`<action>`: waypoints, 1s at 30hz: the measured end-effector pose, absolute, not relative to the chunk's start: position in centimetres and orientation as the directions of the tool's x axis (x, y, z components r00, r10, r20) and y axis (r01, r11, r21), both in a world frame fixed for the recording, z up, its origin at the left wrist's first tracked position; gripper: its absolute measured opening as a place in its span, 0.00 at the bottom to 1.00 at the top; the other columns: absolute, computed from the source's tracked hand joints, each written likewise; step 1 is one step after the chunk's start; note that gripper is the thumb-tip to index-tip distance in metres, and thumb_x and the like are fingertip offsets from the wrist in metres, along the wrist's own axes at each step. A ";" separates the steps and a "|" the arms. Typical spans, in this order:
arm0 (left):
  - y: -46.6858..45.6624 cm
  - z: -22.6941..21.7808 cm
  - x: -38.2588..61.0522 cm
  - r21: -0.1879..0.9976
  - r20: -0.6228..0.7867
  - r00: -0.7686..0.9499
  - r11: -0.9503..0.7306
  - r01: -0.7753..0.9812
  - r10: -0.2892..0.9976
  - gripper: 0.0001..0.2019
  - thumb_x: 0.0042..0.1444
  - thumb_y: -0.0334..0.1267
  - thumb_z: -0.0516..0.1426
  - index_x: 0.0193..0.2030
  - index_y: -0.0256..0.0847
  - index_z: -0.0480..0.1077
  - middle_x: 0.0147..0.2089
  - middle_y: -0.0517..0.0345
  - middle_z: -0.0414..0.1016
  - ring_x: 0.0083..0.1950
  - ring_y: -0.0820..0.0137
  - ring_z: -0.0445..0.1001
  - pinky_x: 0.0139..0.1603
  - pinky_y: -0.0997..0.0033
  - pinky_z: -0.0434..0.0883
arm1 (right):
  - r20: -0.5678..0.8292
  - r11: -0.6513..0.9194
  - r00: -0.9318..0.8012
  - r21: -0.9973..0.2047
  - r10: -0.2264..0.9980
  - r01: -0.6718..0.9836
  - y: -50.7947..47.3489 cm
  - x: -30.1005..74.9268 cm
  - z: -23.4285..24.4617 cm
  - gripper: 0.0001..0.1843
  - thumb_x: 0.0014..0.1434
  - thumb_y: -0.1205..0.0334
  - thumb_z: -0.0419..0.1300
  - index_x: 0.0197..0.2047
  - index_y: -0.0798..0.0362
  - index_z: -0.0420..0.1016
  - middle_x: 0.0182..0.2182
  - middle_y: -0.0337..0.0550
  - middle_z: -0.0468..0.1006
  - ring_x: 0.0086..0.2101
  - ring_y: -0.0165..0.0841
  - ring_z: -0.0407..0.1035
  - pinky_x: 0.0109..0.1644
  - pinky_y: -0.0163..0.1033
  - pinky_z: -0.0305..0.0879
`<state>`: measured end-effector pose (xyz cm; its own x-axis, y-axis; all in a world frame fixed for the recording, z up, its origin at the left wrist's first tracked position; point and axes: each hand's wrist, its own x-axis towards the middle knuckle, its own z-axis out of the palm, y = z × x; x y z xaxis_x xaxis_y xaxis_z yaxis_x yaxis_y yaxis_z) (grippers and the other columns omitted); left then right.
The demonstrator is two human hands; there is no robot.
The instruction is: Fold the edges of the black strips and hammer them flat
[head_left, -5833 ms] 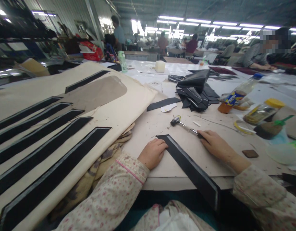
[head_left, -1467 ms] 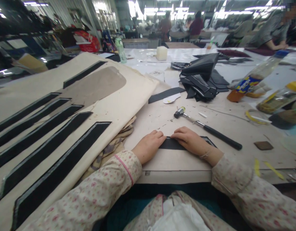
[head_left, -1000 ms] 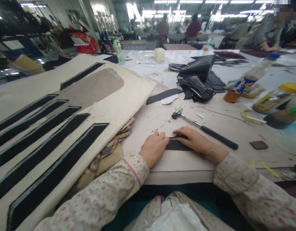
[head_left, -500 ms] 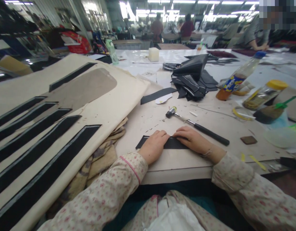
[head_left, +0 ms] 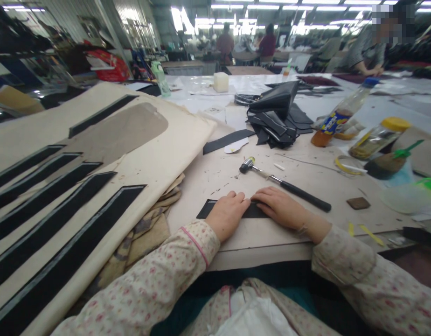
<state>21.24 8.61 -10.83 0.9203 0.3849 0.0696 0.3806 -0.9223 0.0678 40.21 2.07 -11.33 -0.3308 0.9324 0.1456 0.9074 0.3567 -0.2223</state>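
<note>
A black strip [head_left: 256,212], apparently leather, lies flat on the work surface in front of me, with a pale line along its edge near the left end. My left hand [head_left: 228,213] is closed on its middle, fingers bent over the far edge. Close beside it, my right hand [head_left: 283,208] presses its fingers together at the same edge, covering the strip's right end. What the fingertips pinch is hidden. Just beyond the hands lies a hammer [head_left: 304,195] with a black handle and a metal head, touched by neither hand.
To the left, a cream padded board [head_left: 187,135] carries several black strips [head_left: 96,228]. Black leather pieces [head_left: 274,123] are piled farther back. On the right stand a soda bottle [head_left: 336,122], a yellow-lidded jar [head_left: 378,137] and a tape roll [head_left: 348,165]. A co-worker [head_left: 365,56] stands beyond.
My left hand has slid slightly right along the strip, nearer the right hand. The right hand keeps about the same place on the strip. The whole view has shifted a little.
</note>
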 end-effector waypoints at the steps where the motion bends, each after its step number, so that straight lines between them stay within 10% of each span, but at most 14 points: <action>1: 8.7 -10.8 21.2 0.067 0.073 0.920 -0.923 0.380 0.384 0.09 0.60 0.29 0.47 0.44 0.39 0.65 0.41 0.53 0.66 0.42 0.64 0.64 0.41 0.65 0.68 | 0.140 0.303 -0.275 -0.249 0.951 0.920 2.0 40.6 -11.2 0.16 0.58 0.63 0.54 0.50 0.57 0.70 0.45 0.52 0.73 0.45 0.40 0.67 0.51 0.47 0.63; 12: 9.4 -9.2 19.4 0.155 -0.121 0.901 -0.889 0.431 0.416 0.09 0.57 0.35 0.52 0.44 0.36 0.65 0.44 0.49 0.69 0.44 0.62 0.69 0.46 0.64 0.67 | -0.131 -0.244 0.206 -0.489 0.970 0.837 -0.1 44.0 -11.3 0.34 0.53 0.59 0.57 0.62 0.52 0.55 0.44 0.48 0.72 0.43 0.38 0.69 0.49 0.44 0.64; 20: 9.4 -5.6 16.1 0.603 -0.491 0.869 -0.694 0.393 0.066 0.17 0.57 0.40 0.53 0.53 0.44 0.64 0.39 0.61 0.74 0.37 0.72 0.72 0.37 0.77 0.66 | 0.043 0.001 0.030 -0.599 0.999 0.801 3.0 41.3 -12.3 0.34 0.52 0.65 0.58 0.62 0.54 0.56 0.50 0.50 0.70 0.48 0.38 0.66 0.54 0.45 0.60; 26: 12.4 -8.9 18.6 0.522 -0.141 0.819 -0.662 0.538 0.556 0.18 0.55 0.38 0.52 0.52 0.37 0.66 0.45 0.53 0.73 0.41 0.69 0.72 0.44 0.72 0.67 | 0.107 0.135 -0.089 -0.573 0.990 0.808 4.8 39.1 -12.4 0.33 0.52 0.67 0.59 0.61 0.57 0.57 0.46 0.52 0.72 0.46 0.38 0.67 0.52 0.46 0.62; 30: 13.4 -11.5 21.6 0.541 0.025 0.794 -0.676 0.500 0.607 0.16 0.53 0.34 0.53 0.49 0.35 0.68 0.46 0.50 0.72 0.43 0.67 0.71 0.46 0.70 0.68 | 0.161 0.177 -0.105 -0.548 0.981 0.818 5.0 38.8 -12.8 0.32 0.51 0.67 0.60 0.60 0.58 0.59 0.44 0.51 0.73 0.44 0.38 0.67 0.50 0.46 0.63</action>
